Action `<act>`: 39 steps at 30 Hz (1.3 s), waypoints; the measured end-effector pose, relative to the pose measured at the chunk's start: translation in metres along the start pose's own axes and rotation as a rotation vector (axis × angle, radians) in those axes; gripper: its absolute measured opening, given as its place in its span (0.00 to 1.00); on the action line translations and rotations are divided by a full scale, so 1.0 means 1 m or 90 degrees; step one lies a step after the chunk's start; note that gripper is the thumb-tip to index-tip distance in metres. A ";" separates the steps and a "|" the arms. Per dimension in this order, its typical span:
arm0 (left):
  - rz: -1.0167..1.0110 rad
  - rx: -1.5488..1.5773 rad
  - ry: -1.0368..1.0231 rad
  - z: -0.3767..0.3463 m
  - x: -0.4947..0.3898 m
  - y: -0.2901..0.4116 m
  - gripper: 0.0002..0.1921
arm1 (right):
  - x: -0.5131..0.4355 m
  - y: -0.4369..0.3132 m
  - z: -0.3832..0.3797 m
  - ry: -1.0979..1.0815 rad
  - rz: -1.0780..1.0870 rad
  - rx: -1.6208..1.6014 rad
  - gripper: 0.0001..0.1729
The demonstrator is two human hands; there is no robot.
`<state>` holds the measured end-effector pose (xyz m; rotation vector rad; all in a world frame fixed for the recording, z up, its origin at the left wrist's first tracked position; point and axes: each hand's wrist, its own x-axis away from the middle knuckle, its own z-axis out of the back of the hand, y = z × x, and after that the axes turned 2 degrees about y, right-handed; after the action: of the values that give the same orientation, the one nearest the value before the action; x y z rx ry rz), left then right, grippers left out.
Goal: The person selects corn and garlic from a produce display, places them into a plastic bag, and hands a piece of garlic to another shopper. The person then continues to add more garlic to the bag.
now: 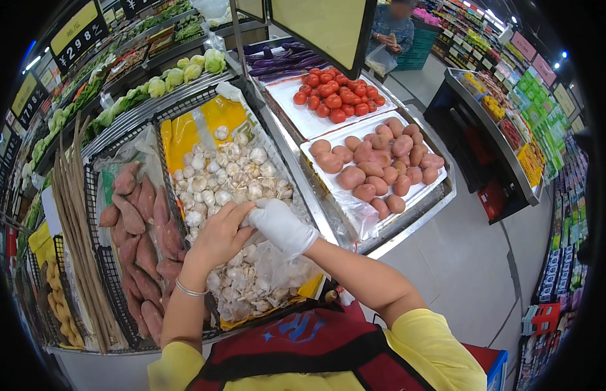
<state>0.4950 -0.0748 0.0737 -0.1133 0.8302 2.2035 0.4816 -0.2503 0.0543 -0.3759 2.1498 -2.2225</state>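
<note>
Both my hands meet over a bin of garlic bulbs (229,171). My left hand (223,234) is bare, with a silver bangle at the wrist, and its fingers touch the fingertips of my right hand (279,226). A white glove covers my right hand, and its fingers are curled. Whatever lies between the fingers is hidden. Below the hands, a clear plastic bag (288,273) lies over more garlic. Sweet potatoes (146,249) fill the crate to the left.
Potatoes (373,168) lie on a white tray at the right, with tomatoes (334,93) and eggplants (288,58) behind. Long brown roots (83,234) lean beside the sweet potatoes. A sign board (327,29) hangs above the tomatoes. Another person (393,32) stands at the back.
</note>
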 end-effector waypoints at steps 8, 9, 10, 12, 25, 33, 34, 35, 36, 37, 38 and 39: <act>0.034 0.089 0.032 0.002 -0.001 -0.002 0.22 | -0.003 -0.012 0.012 -0.100 -0.142 -0.163 0.15; 0.037 0.086 0.031 0.002 -0.002 -0.002 0.21 | -0.005 -0.014 0.014 -0.103 -0.145 -0.178 0.16; 0.046 0.082 0.035 0.002 -0.002 -0.003 0.21 | -0.006 -0.015 0.015 -0.081 -0.082 -0.078 0.17; 0.054 0.121 0.065 0.001 -0.003 -0.004 0.21 | -0.008 -0.017 0.015 -0.059 -0.046 -0.056 0.18; 0.153 0.366 0.088 -0.018 0.011 -0.026 0.24 | -0.006 -0.017 0.020 -0.098 -0.189 -0.348 0.16; 0.066 0.081 0.075 -0.010 0.003 -0.003 0.23 | -0.027 -0.009 0.012 -0.105 0.215 0.344 0.07; 0.043 0.055 0.083 -0.011 0.002 -0.002 0.23 | -0.023 -0.002 0.008 -0.085 -0.019 -0.062 0.08; 0.026 0.034 0.082 -0.012 0.002 -0.001 0.22 | -0.026 0.003 0.008 -0.087 -0.074 -0.122 0.09; 0.015 0.012 0.082 -0.014 0.002 -0.001 0.21 | -0.025 0.011 0.007 -0.068 -0.085 -0.143 0.09; 0.008 0.015 0.074 -0.015 0.003 -0.002 0.21 | -0.025 0.019 0.006 -0.070 -0.068 -0.188 0.09; -0.001 0.017 0.069 -0.017 0.002 -0.004 0.20 | -0.027 0.027 0.005 -0.047 -0.010 -0.058 0.09; -0.009 0.018 0.063 -0.018 0.003 -0.006 0.20 | -0.031 0.034 0.003 -0.034 0.071 0.052 0.09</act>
<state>0.4945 -0.0808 0.0555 -0.2152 0.9128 2.1865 0.5075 -0.2490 0.0162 -0.3011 1.9948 -2.2051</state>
